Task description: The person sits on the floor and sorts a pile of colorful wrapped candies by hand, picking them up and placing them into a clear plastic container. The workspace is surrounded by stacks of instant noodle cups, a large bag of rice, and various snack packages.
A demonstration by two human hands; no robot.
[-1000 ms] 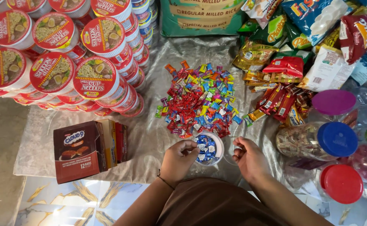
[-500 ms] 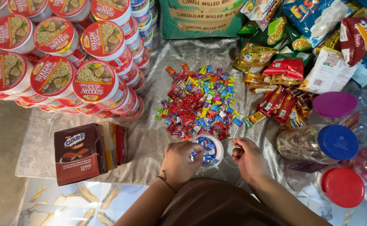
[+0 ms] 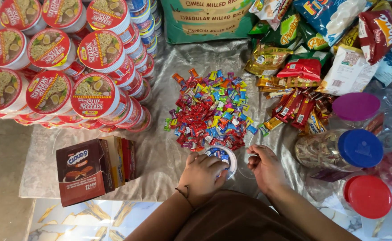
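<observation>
Head view shows your left hand (image 3: pixel 202 172) cupped over the small white tub (image 3: pixel 225 157) of blue candies just below the candy pile (image 3: pixel 211 111), steadying it, while your right hand (image 3: pixel 265 167) beside it pinches something unclear.

Under the left hand (image 3: pixel 203 172), a white-rimmed cup (image 3: pixel 230 157) shows blue-and-white wrappers. Just beyond it, the candy heap (image 3: pixel 211 110) is mostly red, flecked blue, yellow, green, orange and purple. Right of the right hand (image 3: pixel 264 167), jar lids in blue (image 3: pixel 360 148), red (image 3: pixel 368 196) and purple (image 3: pixel 356 107). Left of the hands, a brown and red box (image 3: pixel 81 172).
</observation>
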